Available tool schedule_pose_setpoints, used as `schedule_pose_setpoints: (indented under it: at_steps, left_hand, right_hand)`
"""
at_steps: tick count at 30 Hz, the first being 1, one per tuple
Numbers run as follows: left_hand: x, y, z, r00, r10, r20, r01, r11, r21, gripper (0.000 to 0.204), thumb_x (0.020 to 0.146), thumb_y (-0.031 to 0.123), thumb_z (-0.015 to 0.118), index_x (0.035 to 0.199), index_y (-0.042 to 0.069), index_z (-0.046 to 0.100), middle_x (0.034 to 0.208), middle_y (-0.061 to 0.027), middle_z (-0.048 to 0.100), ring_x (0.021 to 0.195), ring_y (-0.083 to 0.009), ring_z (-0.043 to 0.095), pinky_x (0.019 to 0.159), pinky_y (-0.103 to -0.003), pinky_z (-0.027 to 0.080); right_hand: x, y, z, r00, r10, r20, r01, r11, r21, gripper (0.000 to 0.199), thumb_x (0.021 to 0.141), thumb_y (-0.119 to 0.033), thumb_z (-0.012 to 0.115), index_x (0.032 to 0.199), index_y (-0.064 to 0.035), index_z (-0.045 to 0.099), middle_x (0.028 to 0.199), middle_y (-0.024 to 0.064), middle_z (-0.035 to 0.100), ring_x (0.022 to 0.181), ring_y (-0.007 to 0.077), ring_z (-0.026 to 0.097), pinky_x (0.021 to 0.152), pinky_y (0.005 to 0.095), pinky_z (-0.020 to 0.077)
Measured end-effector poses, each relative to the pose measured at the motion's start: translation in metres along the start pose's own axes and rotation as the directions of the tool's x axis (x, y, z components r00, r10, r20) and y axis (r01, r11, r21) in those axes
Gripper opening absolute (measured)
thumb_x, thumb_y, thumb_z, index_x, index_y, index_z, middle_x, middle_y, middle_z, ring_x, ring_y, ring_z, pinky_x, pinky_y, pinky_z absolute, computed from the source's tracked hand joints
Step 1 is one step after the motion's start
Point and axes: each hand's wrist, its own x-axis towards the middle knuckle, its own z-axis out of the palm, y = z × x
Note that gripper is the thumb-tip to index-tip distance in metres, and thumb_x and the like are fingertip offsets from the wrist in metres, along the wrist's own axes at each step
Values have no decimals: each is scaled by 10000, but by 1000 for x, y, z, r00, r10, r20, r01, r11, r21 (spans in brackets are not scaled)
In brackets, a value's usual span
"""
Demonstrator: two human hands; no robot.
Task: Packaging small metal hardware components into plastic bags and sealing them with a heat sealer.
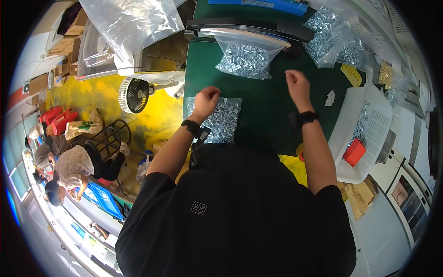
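Observation:
A clear plastic bag of small silvery metal cylinders (222, 123) lies on the green tabletop right in front of me. My left hand (206, 101) is over this bag's far left part, fingers curled together; whatever they may hold is hidden. My right hand (298, 88) hovers over the table to the right, its fingers bent in and pressed together, with nothing seen in them. Farther back, between the hands, lies another bag of the same metal parts (243, 60), its top under a black bar (249, 27).
More filled bags (323, 34) stand at the far right. A white perforated basket (380, 122) holds metal parts and a red scoop (354, 153). Small paper labels (330, 98) lie beside it. Left are a fan (134, 95), clear plastic (138, 27) and a seated person (76, 168).

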Motion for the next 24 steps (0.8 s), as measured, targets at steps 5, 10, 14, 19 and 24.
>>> schedule_pose_setpoints:
  at_steps: [5, 10, 14, 19, 24]
  left_hand:
    - [4, 14, -2, 1000, 13, 12, -13, 1000, 19, 155, 883, 67, 600, 967, 1, 713, 814, -146, 714, 712, -217, 698, 675, -339, 550]
    - [2, 13, -6, 1000, -8, 13, 8, 1000, 0, 156, 885, 64, 602, 975, -5, 709, 802, -139, 709, 693, -205, 684, 661, -328, 540]
    - [-3, 6, -9, 999, -43, 13, 43, 999, -14, 157, 887, 64, 606, 981, -11, 707, 791, -132, 704, 686, -186, 675, 654, -316, 534]
    - [-6, 2, -7, 998, -63, 10, 63, 996, -56, 155, 890, 64, 611, 981, -16, 706, 780, -122, 700, 684, -167, 668, 649, -309, 529]
    - [-2, 10, -1, 995, -90, 31, 92, 993, -75, 152, 891, 65, 609, 978, -12, 706, 779, -119, 701, 683, -167, 667, 648, -312, 529]
  right_hand:
    - [74, -19, -10, 850, -440, -289, 327, 872, -363, 181, 923, -187, 709, 1072, -93, 752, 973, 96, 712, 950, 312, 663, 945, 426, 492]
    - [103, -33, 7, 806, -535, -255, 346, 774, -530, 168, 902, -212, 728, 1029, -109, 768, 985, 105, 724, 1013, 354, 643, 1004, 460, 442]
    - [108, -32, 15, 930, -346, -122, 249, 839, -484, 137, 894, -220, 737, 978, -122, 782, 974, 95, 740, 984, 325, 663, 975, 434, 453]
    - [108, -24, 20, 933, -316, -175, 235, 899, -369, 127, 880, -231, 754, 925, -117, 784, 949, 73, 756, 937, 283, 681, 974, 413, 446]
    - [108, -21, 23, 913, -336, -231, 230, 891, -391, 136, 873, -244, 765, 899, -110, 780, 926, 62, 761, 912, 266, 686, 982, 412, 438]
